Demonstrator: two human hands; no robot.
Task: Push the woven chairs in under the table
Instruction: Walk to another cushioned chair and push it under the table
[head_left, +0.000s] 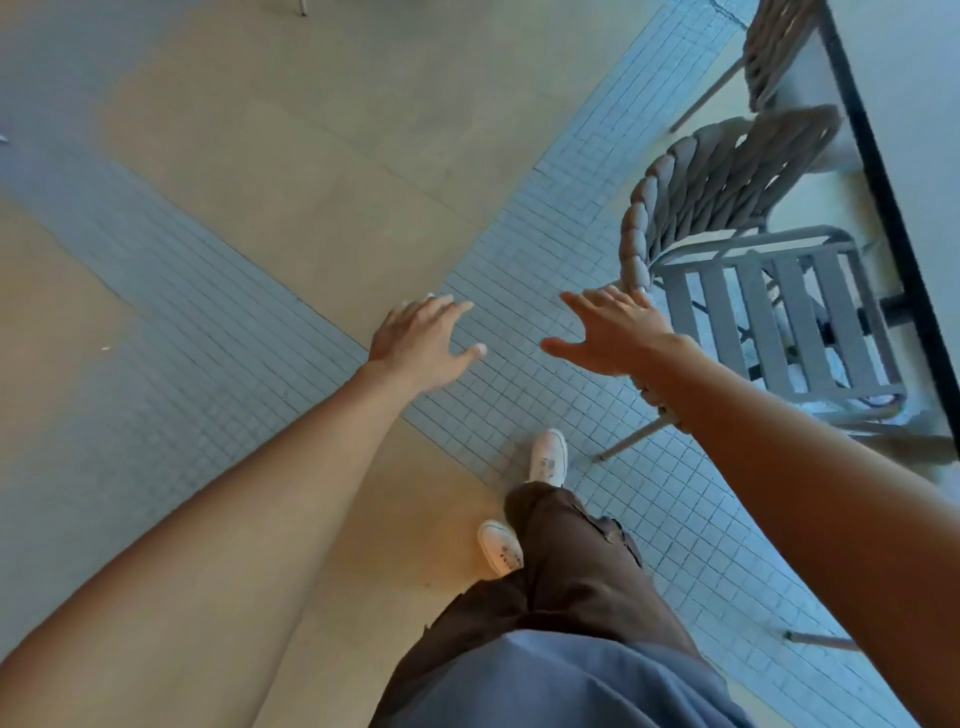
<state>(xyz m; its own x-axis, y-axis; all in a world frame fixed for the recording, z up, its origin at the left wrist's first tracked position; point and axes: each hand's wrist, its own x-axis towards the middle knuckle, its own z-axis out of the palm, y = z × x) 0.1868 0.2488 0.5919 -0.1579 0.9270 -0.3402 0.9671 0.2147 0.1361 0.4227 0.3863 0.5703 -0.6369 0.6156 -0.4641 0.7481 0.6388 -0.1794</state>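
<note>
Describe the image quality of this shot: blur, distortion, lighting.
Head view: wide-angle bending curves the table edge and tilts the floor; the far chair and near chair look soft with motion blur, while the left hand and right hand are fairly sharp; the light is even with a bluish cast on the tiles, no harsh glare.

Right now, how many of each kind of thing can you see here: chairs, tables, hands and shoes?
Woven chairs: 2, the near one by the right hand and a far one beyond it
Tables: 1, the dark-edged table
Hands: 2, the left hand and the right hand, both open
White shoes: 2, one ahead of the other
Total: 7
</note>
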